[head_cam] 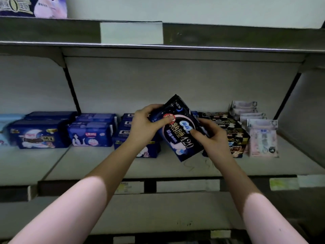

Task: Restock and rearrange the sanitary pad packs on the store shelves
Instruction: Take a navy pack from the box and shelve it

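Two bare forearms reach in from the lower edge; the left hand and right hand meet on a dark navy sanitary pad pack, each grip pinching it, thumb on the printed front and fingers curled behind an edge; the pack hangs tilted in the air just above the middle shelf, before a gap between the stack of blue packs and the row of black packs. This looks like the placing step; next it wants turning level and sliding into that gap, face outward, without nudging the neighbours. The wrapper is glossy soft film, flat and pillowy, likely to crease; the shelf is dull grey metal; pale pink packs at the far right seem to be thin pouches, though blur hides detail.
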`<state>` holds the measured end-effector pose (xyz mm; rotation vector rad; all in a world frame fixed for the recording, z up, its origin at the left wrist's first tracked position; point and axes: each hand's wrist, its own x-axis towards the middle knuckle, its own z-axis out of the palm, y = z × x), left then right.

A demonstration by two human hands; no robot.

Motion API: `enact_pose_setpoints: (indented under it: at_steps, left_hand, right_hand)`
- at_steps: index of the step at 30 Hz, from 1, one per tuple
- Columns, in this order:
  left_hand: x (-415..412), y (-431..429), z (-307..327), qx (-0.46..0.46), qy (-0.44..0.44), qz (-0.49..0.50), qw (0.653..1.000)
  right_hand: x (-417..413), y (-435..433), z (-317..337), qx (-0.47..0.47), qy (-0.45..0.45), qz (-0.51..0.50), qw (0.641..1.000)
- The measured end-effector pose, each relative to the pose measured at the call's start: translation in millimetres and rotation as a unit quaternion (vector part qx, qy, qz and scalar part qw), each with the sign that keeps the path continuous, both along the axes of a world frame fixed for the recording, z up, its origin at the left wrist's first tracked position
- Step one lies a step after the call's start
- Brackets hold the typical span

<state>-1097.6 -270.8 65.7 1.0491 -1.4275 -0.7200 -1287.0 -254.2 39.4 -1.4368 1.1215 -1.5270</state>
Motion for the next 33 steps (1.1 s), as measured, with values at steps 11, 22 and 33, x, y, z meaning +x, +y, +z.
enact_pose_setpoints:
  at_steps: [11, 22, 33]
  left_hand:
    - [-40.8, -11.5, -2.3, -0.050, -0.006, 0.189, 0.981]
    - [-40.8, -28.6, -14.0, 0.036, -0.132, 0.176, 0.975]
    - [-33.2, -59.6, -27.8, 0.128, -0.240, 0.135, 0.953]
  right_hand:
    - [-19.7, -55.1, 8.3, 0.022, -0.055, -0.060, 0.996]
    - [-39.7, -91.7, 10.8, -0.001, 0.229, -0.041, 0.972]
    - [-39.8, -96.9, -3.0, -0.011, 0.294, -0.064, 0.954]
